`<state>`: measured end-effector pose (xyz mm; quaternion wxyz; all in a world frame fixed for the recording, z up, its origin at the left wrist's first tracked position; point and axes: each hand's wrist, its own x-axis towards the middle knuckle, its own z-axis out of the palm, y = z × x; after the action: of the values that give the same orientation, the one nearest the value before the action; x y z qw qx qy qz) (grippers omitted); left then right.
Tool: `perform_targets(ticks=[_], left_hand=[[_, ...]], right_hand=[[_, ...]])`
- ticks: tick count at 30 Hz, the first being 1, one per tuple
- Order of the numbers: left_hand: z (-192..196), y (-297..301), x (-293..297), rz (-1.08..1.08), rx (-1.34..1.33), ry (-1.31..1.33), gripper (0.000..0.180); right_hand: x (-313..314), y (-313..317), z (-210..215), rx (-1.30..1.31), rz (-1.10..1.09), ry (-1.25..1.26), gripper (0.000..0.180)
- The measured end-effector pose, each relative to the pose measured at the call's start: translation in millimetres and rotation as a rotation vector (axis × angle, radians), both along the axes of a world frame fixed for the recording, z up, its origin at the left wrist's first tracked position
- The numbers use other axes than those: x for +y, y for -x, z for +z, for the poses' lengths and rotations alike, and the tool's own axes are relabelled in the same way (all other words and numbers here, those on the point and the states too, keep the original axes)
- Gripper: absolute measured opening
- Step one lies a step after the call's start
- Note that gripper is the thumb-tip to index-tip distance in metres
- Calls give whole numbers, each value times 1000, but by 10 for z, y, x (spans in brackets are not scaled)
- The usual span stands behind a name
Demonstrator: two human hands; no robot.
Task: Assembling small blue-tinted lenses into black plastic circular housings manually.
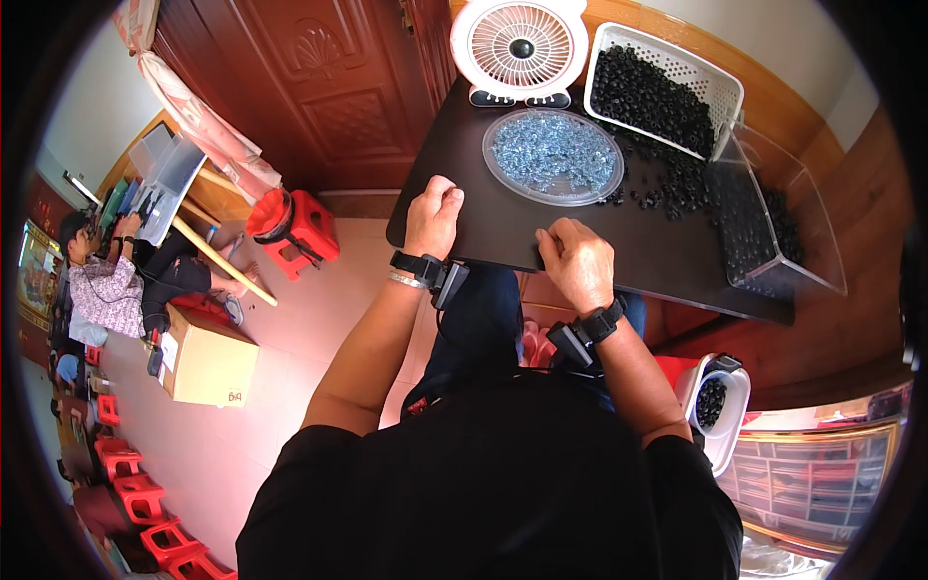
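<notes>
My left hand [432,216] rests as a closed fist on the near left part of the black table [503,232]. My right hand [577,263] lies on the table's near edge with its fingers curled; whether it pinches a small part I cannot tell. Just beyond both hands stands a round clear tray [498,164] filled with small shiny blue-silver pieces [553,148]. Loose small black rings [667,184] are scattered on the table to the right of the tray. Both wrists wear black strapped devices.
A white basket [720,92] of black rings tilts at the back right beside a clear box [812,232]. A white fan [522,48] stands at the back. A white container [725,406] with black rings sits low right. Another person [106,280], a cardboard box [208,362] and red stools [304,227] are left.
</notes>
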<state>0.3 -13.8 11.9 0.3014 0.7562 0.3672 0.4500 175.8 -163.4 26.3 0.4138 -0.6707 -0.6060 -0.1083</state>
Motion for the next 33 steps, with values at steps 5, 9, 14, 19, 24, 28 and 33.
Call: perform_targets(ticks=[5, 9, 14, 19, 24, 28, 33], left_hand=[[-29, -12, 55, 1, -12, -63, 19], [-53, 16, 77, 1, 12, -8, 20], [0, 18, 9, -18, -33, 24, 18], [16, 28, -10, -22, -70, 55, 19], [27, 38, -14, -42, -94, 93, 19], [66, 38, -39, -33, -124, 146, 16], [68, 22, -40, -47, -131, 192, 15]], right_hand=[[-14, -18, 38, 70, 42, 32, 17], [83, -227, 279, 238, 136, 221, 13], [536, -848, 544, -6, 114, 247, 17], [962, -1034, 434, -294, 81, 475, 26], [1127, -1073, 239, -298, 102, 392, 11], [1125, -1133, 216, -218, 152, 320, 10], [1100, -1186, 259, 144, 209, 101, 15]])
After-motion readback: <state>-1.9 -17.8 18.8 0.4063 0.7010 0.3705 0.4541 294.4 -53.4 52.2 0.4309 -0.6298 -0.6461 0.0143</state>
